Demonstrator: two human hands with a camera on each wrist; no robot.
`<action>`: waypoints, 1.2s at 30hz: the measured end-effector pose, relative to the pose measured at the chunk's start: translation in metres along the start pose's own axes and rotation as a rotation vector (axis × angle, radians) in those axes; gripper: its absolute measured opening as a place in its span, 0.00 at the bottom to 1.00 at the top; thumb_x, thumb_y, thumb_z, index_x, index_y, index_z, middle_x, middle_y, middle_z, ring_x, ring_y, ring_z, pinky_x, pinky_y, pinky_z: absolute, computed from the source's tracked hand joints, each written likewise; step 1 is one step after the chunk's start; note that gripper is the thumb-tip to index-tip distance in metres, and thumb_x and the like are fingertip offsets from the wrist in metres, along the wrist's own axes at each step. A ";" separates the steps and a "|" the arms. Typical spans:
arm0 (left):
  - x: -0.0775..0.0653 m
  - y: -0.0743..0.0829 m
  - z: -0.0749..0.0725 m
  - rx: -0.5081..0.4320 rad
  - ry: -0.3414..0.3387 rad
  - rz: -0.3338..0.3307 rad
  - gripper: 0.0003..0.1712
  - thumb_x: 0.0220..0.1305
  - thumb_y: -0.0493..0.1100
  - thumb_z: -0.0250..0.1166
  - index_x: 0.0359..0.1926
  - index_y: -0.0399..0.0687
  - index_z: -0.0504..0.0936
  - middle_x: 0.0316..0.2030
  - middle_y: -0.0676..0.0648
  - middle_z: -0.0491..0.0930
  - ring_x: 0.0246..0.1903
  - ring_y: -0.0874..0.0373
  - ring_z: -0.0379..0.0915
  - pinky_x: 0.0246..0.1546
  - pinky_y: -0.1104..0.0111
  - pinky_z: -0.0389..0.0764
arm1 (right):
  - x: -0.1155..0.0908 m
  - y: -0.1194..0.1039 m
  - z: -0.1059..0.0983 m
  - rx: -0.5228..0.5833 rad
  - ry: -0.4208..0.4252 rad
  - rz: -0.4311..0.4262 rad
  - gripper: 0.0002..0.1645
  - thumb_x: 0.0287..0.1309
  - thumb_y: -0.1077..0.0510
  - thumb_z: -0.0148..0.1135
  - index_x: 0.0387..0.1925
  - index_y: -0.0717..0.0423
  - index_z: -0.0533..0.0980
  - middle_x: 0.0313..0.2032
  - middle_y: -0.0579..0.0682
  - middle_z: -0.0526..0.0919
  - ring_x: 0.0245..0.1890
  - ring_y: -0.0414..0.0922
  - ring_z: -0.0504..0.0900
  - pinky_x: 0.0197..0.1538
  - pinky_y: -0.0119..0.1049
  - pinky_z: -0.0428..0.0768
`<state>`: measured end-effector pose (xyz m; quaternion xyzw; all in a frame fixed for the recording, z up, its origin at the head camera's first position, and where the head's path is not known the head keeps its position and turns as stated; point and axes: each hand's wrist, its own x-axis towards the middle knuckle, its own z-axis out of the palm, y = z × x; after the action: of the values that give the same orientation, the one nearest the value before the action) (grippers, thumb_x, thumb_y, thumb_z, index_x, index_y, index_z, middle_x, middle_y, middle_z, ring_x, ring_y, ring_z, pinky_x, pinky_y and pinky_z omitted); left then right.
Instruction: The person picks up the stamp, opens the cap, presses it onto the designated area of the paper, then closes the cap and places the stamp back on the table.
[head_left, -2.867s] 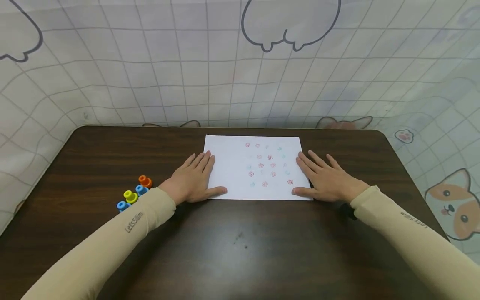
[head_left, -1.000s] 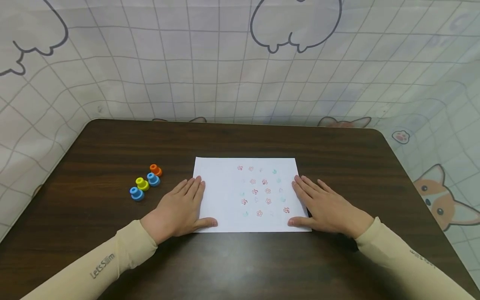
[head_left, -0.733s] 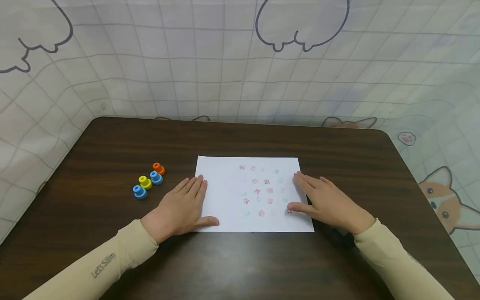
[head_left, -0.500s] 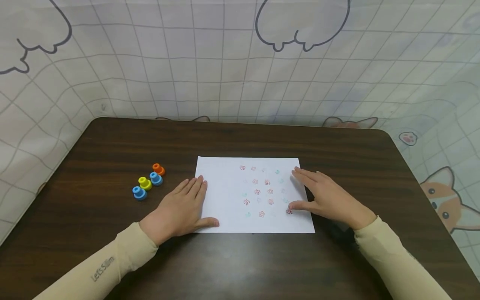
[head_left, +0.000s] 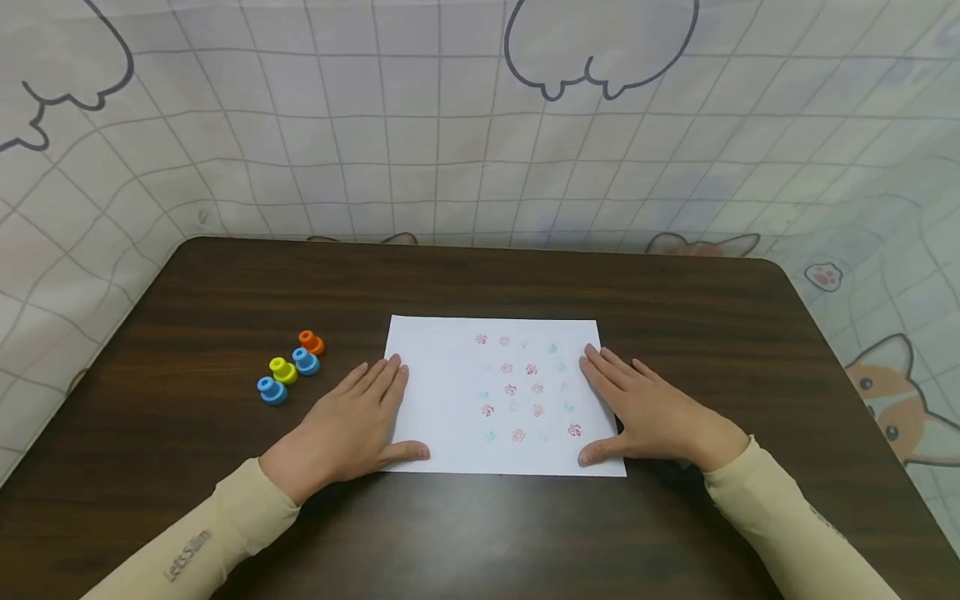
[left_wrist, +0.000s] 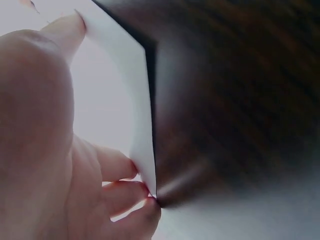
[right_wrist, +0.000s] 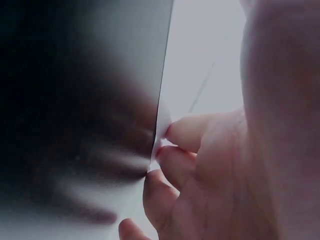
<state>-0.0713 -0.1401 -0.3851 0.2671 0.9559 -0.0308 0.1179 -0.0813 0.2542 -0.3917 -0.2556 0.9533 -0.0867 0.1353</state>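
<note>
A white sheet of paper (head_left: 442, 392) lies flat on the dark wood table, printed with rows of small red and pale green-blue marks, some shaped like flowers. My left hand (head_left: 348, 429) rests on its left edge, fingers straight and thumb spread toward the lower corner. On the right edge lies my right hand (head_left: 656, 412), also with straight fingers and the thumb on the paper. The left wrist view shows the fingertips (left_wrist: 127, 192) at the paper's edge. In the right wrist view the fingertips (right_wrist: 165, 150) meet the opposite edge.
Left of the paper stand small stamp-like pegs in a slanting row: an orange one (head_left: 311, 342), a blue one (head_left: 305, 361), a yellow one (head_left: 282, 370) and another blue one (head_left: 272, 390). Behind the table (head_left: 480, 275) hangs a white grid-patterned cloth (head_left: 412, 133).
The paper and both hands have come nearer to me since the oldest frame. The right hand lifted slightly and shifted over the edge, and now lies flatter there again.
</note>
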 end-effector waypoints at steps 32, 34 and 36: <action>-0.013 -0.114 -0.035 -0.442 0.448 -0.296 0.28 0.73 0.52 0.66 0.65 0.39 0.79 0.50 0.33 0.87 0.23 0.55 0.72 0.29 0.64 0.78 | -0.002 -0.003 0.000 -0.009 0.022 0.005 0.82 0.39 0.08 0.56 0.81 0.59 0.53 0.82 0.60 0.52 0.81 0.61 0.57 0.78 0.69 0.57; -0.012 -0.115 -0.035 -0.478 0.404 -0.341 0.29 0.73 0.54 0.65 0.65 0.38 0.79 0.50 0.34 0.87 0.31 0.50 0.79 0.37 0.58 0.85 | -0.001 -0.003 0.000 -0.011 0.023 0.002 0.82 0.38 0.08 0.55 0.81 0.59 0.53 0.82 0.60 0.52 0.81 0.61 0.57 0.78 0.69 0.57; -0.013 -0.117 -0.034 -0.491 0.375 -0.374 0.30 0.72 0.54 0.65 0.64 0.37 0.79 0.52 0.33 0.87 0.38 0.47 0.83 0.42 0.53 0.87 | 0.001 -0.004 0.000 -0.014 0.025 -0.006 0.82 0.38 0.08 0.55 0.81 0.59 0.53 0.82 0.59 0.52 0.81 0.60 0.57 0.78 0.69 0.57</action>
<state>-0.1283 -0.2427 -0.3497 0.0522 0.9721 0.2285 -0.0067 -0.0802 0.2501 -0.3910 -0.2583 0.9548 -0.0836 0.1212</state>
